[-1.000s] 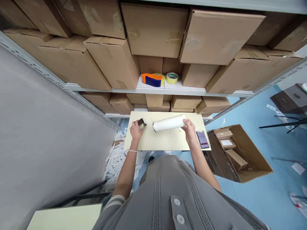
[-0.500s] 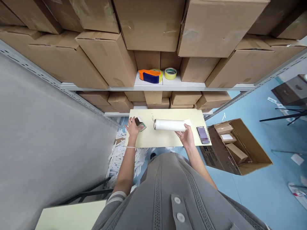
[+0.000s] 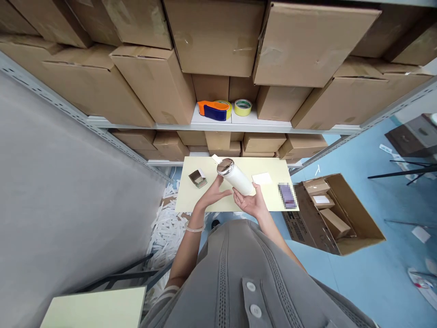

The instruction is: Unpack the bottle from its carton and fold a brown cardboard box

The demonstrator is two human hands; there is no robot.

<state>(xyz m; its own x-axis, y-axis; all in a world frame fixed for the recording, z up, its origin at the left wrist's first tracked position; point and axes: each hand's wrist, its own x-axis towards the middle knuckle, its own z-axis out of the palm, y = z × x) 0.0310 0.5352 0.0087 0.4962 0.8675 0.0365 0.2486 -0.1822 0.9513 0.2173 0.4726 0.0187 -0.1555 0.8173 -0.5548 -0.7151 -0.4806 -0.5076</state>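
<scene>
A white thermos bottle (image 3: 239, 180) with a shiny metal lid is tilted above the pale tabletop (image 3: 184, 200), its lid end pointing up and left. A small white tag sticks out beside the lid. My right hand (image 3: 251, 203) is wrapped round the lower end of the bottle from below. My left hand (image 3: 212, 193) is open, thumb apart from the fingers, just left of the bottle; its fingertips are partly hidden behind the lid end. On the table to the left lies a small open box (image 3: 198, 178). A white paper (image 3: 262, 178) lies right of the bottle.
A blurred-out purple phone-like object (image 3: 287, 196) lies at the table's right edge. Behind stands a shelf with cardboard boxes (image 3: 215, 41), an orange and blue tape dispenser (image 3: 215, 110) and a tape roll (image 3: 242, 107). A large open carton (image 3: 365, 218) is at right, shredded paper (image 3: 167, 237) at left.
My left hand has let go of the small box and moved right to the bottle. The bottle has swung from lying level to tilted, lid end up, and the white paper now lies apart on the table.
</scene>
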